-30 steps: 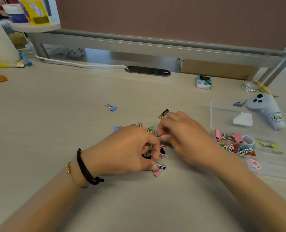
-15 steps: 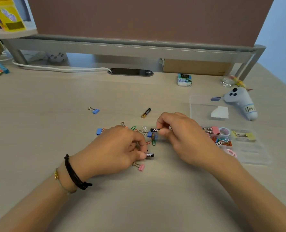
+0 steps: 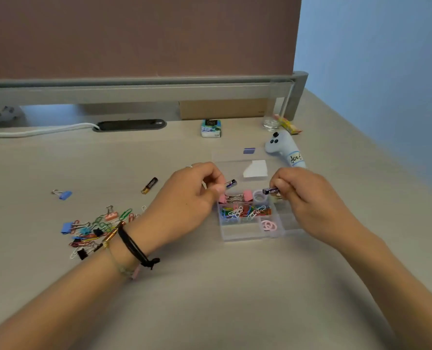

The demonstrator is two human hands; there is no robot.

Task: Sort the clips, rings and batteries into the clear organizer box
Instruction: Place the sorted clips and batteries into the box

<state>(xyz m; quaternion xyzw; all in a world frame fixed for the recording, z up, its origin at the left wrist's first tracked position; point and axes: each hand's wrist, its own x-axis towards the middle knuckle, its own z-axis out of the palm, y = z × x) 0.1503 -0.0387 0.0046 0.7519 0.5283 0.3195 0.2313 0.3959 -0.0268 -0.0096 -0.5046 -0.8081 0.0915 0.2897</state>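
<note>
while over organizer box, hands apparently each pinch battery.

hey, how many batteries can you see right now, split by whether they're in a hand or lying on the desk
Held in the left hand: 1 battery
Held in the right hand: 1 battery
Lying on the desk: 1, black and gold
Total: 3
</note>
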